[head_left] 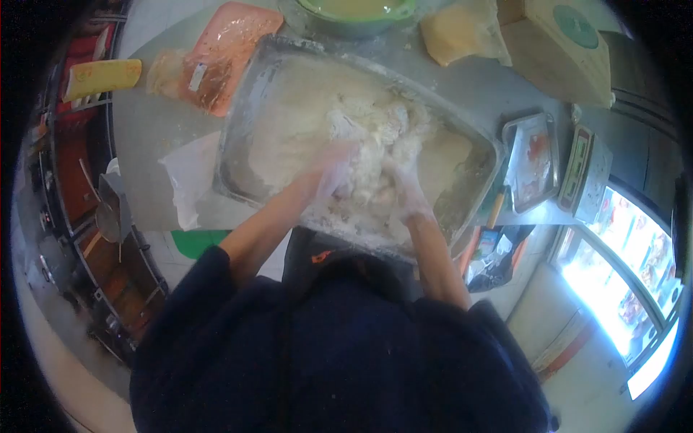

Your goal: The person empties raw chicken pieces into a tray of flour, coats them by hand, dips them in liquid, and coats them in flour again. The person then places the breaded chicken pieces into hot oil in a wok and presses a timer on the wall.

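Note:
A large metal tray (pixel 229 155) on the table holds pale flour (pixel 289 108) and a floury mass of dough or coated pieces (pixel 372 155) near its middle. My left hand (pixel 339 169) reaches in at the left side of that mass, dusted white and blurred. Opposite it, at the mass's right side, is my right hand (pixel 404 184), also covered in flour. Both hands touch the mass; their fingers are buried or smeared, so their grip is not visible.
Behind the tray are a green bowl (pixel 361 25), a bag of tan powder (pixel 458 32) and a box (pixel 552 58). An orange-pink tray (pixel 234 36) lies back left. A small metal tray (pixel 534 162) and a scale (pixel 581 169) are at right.

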### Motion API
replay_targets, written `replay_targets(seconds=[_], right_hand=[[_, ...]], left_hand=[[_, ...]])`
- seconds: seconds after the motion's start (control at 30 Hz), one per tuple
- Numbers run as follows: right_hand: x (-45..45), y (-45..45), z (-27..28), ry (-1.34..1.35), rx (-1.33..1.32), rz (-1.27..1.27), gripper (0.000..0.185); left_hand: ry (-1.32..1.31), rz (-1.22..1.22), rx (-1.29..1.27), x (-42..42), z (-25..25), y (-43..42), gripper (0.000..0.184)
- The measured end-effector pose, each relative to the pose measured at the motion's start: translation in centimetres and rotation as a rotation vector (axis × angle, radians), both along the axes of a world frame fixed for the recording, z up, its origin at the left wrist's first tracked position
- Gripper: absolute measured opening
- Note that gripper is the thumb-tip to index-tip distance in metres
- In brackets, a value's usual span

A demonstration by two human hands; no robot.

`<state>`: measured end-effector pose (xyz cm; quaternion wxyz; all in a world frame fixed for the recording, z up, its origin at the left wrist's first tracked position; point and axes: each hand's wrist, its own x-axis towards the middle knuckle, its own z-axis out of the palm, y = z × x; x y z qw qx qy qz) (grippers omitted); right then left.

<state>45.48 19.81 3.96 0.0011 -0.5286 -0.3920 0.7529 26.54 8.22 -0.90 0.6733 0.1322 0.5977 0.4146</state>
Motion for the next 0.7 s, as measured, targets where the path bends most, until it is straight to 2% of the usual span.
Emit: replay_targets(seconds=[0.03, 0.07, 0.1, 0.17, 0.2, 0.23, 0.27, 0.33, 0.37, 0.4, 0.43, 0.47, 0.5, 0.53, 0.57, 0.6, 0.63, 0.7], right_hand=[[0.7, 0.5, 1.1, 0.028, 0.029, 0.05, 0.052], [1.5, 1.0, 2.2, 0.057, 0.059, 0.097, 0.052], [2.7, 1.9, 4.1, 0.076, 0.035, 0.103, 0.051], [5.1, 4.4, 4.7, 0.214, -0.083, -0.114, 0.054], [6.7, 6.3, 2.3, 0.029, 0.279, 0.209, 0.056], [6.8, 7.2, -0.8, 0.006, 0.554, 0.363, 0.054], [6.9, 8.2, -3.9, -0.055, 0.848, 0.487, 0.052], [2.1, 10.5, -6.3, 0.161, 0.407, 0.024, 0.046], [-0.9, 12.2, -6.6, 0.244, -0.26, -0.367, 0.046], [-3.1, 14.1, -7.8, 0.256, -0.262, -0.361, 0.046], [-4.3, 15.2, -9.1, 0.265, -0.192, -0.079, 0.048], [-4.5, 14.6, -9.1, 0.266, -0.162, 0.068, 0.05], [-4.8, 14.0, -9.0, 0.272, -0.124, 0.214, 0.051], [-5.9, 13.1, -7.3, 0.371, -0.111, 0.436, 0.054], [-6.5, 13.4, -5.3, 0.415, -0.101, 0.553, 0.055], [-7.2, 13.6, -2.9, 0.465, -0.087, 0.667, 0.057], [-7.4, 13.8, 1.0, 0.296, 0.14, 1.088, 0.056], [-4.5, 9.5, 4.1, -0.026, 0.696, 1.399, 0.057]], left_hand=[[0.06, -0.145, 0.186, -0.8, 0.0, -0.2, 0.064], [0.056, -0.147, 0.185, -1.0, -0.1, -0.5, 0.064], [0.002, -0.032, 0.188, -1.2, 2.1, -0.2, 0.061], [-0.05, 0.078, 0.183, -2.7, 6.9, 1.5, 0.059], [0.337, -0.259, -0.022, -4.1, 8.6, 3.2, 0.056], [0.658, -0.658, -0.224, -5.5, 10.3, 4.9, 0.055], [0.513, -0.322, -0.224, -5.2, 5.1, 5.1, 0.053], [0.193, 0.38, -0.083, -4.7, -5.0, 5.5, 0.05], [0.207, 0.376, -0.083, -4.8, -4.1, 7.3, 0.051], [0.221, 0.371, -0.083, -4.9, -3.0, 9.2, 0.051], [0.223, 0.357, -0.104, -4.5, -2.7, 8.8, 0.052], [0.226, 0.343, -0.124, -4.0, -2.4, 8.4, 0.052], [-0.015, 0.34, -0.013, -4.7, -2.6, 7.6, 0.047], [-0.127, 0.332, 0.059, -5.5, -1.7, 7.6, 0.045], [-0.243, 0.32, 0.124, -6.3, -1.0, 7.6, 0.044], [-0.113, 0.283, 0.073, -6.0, 1.6, 6.3, 0.037], [0.006, 0.248, 0.002, -5.3, 3.6, 4.4, 0.03], [-0.066, 0.133, -0.012, -4.3, 5.6, 0.7, 0.02]])
